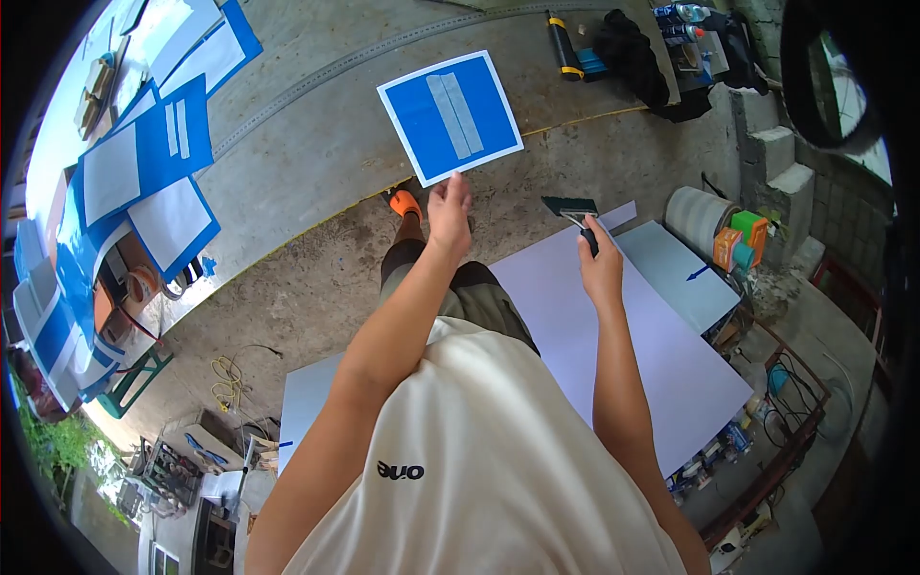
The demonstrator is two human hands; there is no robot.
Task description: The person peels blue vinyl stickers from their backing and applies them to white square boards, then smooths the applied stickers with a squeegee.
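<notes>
A square blue panel with a white border and two pale grey strips (477, 142) down its middle is in front of me, over the table's near edge. My left hand (448, 213) is closed at the panel's lower edge (496, 96), its fingertips pinching it. Off to the right, my right hand (601, 268) is wrapped round the black handle of a squeegee (572, 207) with a broad dark blade, held apart from the panel.
A long metal ruler (316, 81) lies curved-looking across the grey table (316, 144). Blue and white sheets (144, 158) pile up at left. A black and yellow tool (564, 46) and black cloth (628, 53) sit at the back right. Large pale sheets (613, 326) stand beside me.
</notes>
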